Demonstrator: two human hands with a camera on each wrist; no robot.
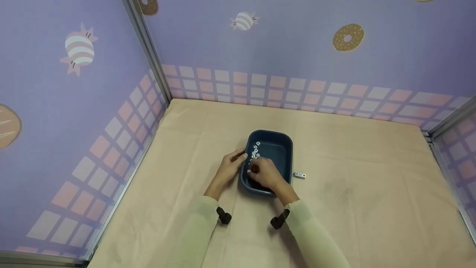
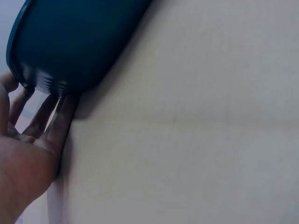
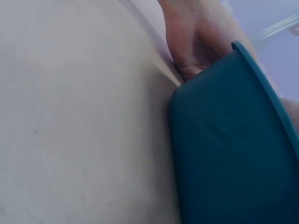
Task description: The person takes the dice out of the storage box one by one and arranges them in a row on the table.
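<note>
A dark blue rectangular plastic basin (image 1: 274, 149) stands on the cloth-covered table. Along its left inside lie several small white round pieces (image 1: 255, 152) with dark marks, in a loose row; they are too small to identify. My left hand (image 1: 227, 169) grips the basin's left side, its thumb at the rim and its fingers against the outer wall, as the left wrist view shows. My right hand (image 1: 266, 173) reaches into the near left part of the basin with bent fingers. Its fingertips are at the white pieces and partly hidden, so a hold on one cannot be made out.
Just right of the basin, a short white patterned piece (image 1: 299, 175) with a ring-like end lies on the beige tablecloth (image 1: 353, 167). Purple printed panels (image 1: 290, 48) with metal frame posts (image 1: 152, 52) enclose the table at the back and sides.
</note>
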